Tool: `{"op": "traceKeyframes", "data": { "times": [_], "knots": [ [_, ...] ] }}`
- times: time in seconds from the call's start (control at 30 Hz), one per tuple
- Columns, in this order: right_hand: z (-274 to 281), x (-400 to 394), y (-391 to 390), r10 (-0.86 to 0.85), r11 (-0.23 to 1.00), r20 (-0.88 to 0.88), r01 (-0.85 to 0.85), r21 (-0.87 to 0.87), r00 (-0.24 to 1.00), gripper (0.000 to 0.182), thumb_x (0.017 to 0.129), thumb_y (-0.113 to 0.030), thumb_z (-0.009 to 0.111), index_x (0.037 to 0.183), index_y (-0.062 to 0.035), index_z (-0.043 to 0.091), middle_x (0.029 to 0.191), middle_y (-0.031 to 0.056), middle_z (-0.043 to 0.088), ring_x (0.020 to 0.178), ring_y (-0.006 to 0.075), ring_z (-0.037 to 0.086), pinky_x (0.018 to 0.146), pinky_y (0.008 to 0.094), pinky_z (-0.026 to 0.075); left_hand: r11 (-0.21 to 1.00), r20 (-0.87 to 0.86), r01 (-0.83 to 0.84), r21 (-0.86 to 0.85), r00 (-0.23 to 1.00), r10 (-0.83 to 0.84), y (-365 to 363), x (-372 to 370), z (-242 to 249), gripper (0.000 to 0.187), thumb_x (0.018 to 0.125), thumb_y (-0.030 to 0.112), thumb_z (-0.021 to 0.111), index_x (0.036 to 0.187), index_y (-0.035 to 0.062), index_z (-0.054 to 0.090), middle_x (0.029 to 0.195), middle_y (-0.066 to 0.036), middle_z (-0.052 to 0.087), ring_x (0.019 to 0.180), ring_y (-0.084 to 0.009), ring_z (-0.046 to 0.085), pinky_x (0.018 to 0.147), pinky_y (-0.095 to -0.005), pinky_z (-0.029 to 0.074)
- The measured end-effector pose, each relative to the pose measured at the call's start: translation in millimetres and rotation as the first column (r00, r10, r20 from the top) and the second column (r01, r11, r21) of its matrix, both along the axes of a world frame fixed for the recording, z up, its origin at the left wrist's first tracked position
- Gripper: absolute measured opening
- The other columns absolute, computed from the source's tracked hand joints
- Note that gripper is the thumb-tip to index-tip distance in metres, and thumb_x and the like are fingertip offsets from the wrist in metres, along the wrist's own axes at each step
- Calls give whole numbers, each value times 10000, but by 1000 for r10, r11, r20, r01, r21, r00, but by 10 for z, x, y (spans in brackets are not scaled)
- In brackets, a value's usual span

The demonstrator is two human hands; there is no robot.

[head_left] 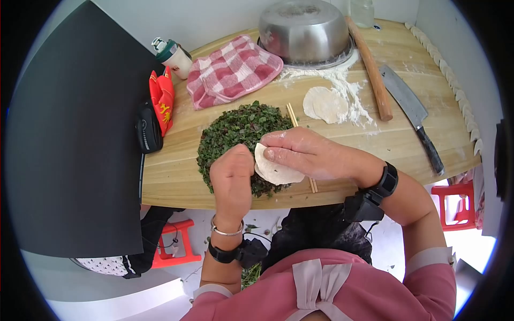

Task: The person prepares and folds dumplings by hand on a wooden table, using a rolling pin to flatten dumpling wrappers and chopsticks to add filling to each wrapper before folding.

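While the right hand (300,154) pinches it, the dough wrapper (276,171) touches the curled left hand (232,174)

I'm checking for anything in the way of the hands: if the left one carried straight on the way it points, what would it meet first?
Probably the chopped greens just ahead of the left hand, though its height above them is unclear, so it might pass over.

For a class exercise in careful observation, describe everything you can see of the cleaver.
The cleaver has a broad, grey, metal-looking blade and a dark handle with a paler band where they meet. It lies on the wooden table, close beside the rolling pin, its handle angled toward the near right edge. Nothing holds it.
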State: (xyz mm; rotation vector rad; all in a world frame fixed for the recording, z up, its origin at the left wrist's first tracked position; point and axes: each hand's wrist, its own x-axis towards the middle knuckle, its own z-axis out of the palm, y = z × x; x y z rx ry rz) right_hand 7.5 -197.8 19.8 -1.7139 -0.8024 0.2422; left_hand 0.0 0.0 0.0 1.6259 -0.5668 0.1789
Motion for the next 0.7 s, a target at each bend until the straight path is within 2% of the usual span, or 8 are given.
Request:
{"op": "traceKeyframes", "data": {
  "times": [0.07, 0.17, 0.3, 0.37, 0.5, 0.6, 0.67, 0.7],
  "knots": [
    [-24, 1, 0, -34, 999, 87, 33, 22, 996, 325, 984, -243, 425, 1000, 64, 531, 816, 228, 528, 745, 345, 521, 700, 392, 434, 955, 166, -130, 266, 982, 88, -51, -46, 29, 308, 897, 155, 599, 678, 16, 433, 583, -69, 379, 523, -184, 363, 494, -319, 303],
    [-76, 5, 34, -68, 997, 141, 62, 44, 988, 313, 979, -234, 430, 963, 65, 521, 796, 223, 512, 735, 366, 500, 688, 393, 429, 918, 247, -172, 356, 965, 85, -74, -86, 88, 253, 903, 97, 562, 704, 7, 433, 600, -97, 372, 525, -228, 374, 496, -339, 309],
    [-34, 13, 30, -55, 998, 105, 55, 9, 993, 291, 972, -219, 446, 927, 61, 509, 787, 223, 502, 733, 377, 490, 685, 403, 423, 915, 321, -206, 347, 943, 91, -83, -56, 75, 223, 911, 75, 533, 727, 2, 432, 620, -123, 377, 535, -273, 377, 499, -358, 311],
    [-38, 12, 38, -64, 997, 148, 69, -28, 987, 272, 963, -205, 462, 894, 56, 494, 777, 221, 492, 728, 377, 486, 681, 407, 417, 903, 337, -200, 380, 939, 67, -69, -46, 79, 205, 911, 68, 523, 743, -1, 427, 637, -142, 380, 547, -302, 381, 503, -372, 315],
    [-82, 13, 52, -92, 996, 175, 90, 18, 980, 264, 960, -202, 471, 888, 51, 489, 765, 212, 487, 708, 360, 478, 674, 403, 417, 877, 352, -224, 426, 934, 67, -56, -35, 90, 239, 909, 82, 535, 721, -1, 414, 631, -145, 384, 535, -293, 365, 498, -368, 306],
    [-68, 14, 51, -82, 997, 104, 80, 20, 991, 263, 961, -211, 472, 874, 37, 486, 750, 190, 488, 688, 319, 479, 663, 386, 421, 877, 288, -217, 429, 953, 95, 20, 0, 28, 265, 908, 111, 558, 711, 0, 421, 616, -122, 386, 518, -252, 351, 493, -354, 302],
    [-21, -9, 47, -85, 991, -27, 88, 97, 996, 257, 963, -213, 472, 858, 22, 483, 736, 165, 489, 670, 274, 477, 648, 369, 421, 979, 76, -74, 188, 995, 61, 85, 25, -87, 262, 902, 114, 575, 709, 3, 438, 603, -89, 385, 512, -203, 342, 492, -336, 306],
    [-16, -9, 43, -86, 991, -30, 89, 97, 996, 257, 963, -213, 472, 858, 22, 483, 736, 165, 489, 670, 274, 477, 648, 369, 421, 979, 73, -73, 188, 996, 60, 55, 2, -77, 262, 902, 114, 575, 709, 3, 438, 603, -89, 385, 512, -203, 342, 492, -336, 306]
  ]
}}
